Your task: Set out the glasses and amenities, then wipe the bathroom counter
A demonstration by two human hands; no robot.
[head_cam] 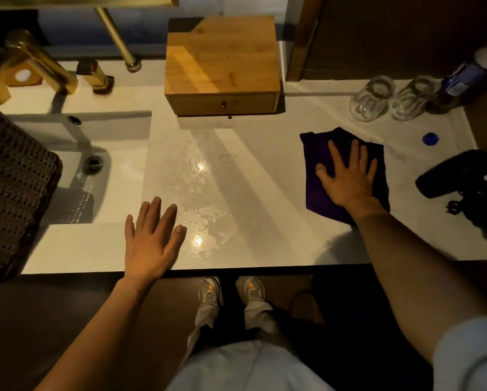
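Observation:
A dark purple cloth (pixel 318 142) lies flat on the white counter (pixel 264 170) at the right. My right hand (pixel 346 176) presses on it, palm down with fingers spread. My left hand (pixel 152 235) rests flat on the counter's front edge, fingers apart, holding nothing. Beside it a wet patch (pixel 200 224) shines on the counter. Two clear glasses (pixel 369 98) (pixel 411 97) stand upside down at the back right, next to a bottle (pixel 459 83) with a blue label. A wooden amenity box (pixel 222 66) with a drawer sits at the back centre.
The sink (pixel 76 153) with a gold tap (pixel 33 60) lies at the left, a dark woven basket (pixel 11 187) beside it. A black hair dryer (pixel 456 173) with its coiled cord and a blue bottle cap (pixel 430 138) lie at the right.

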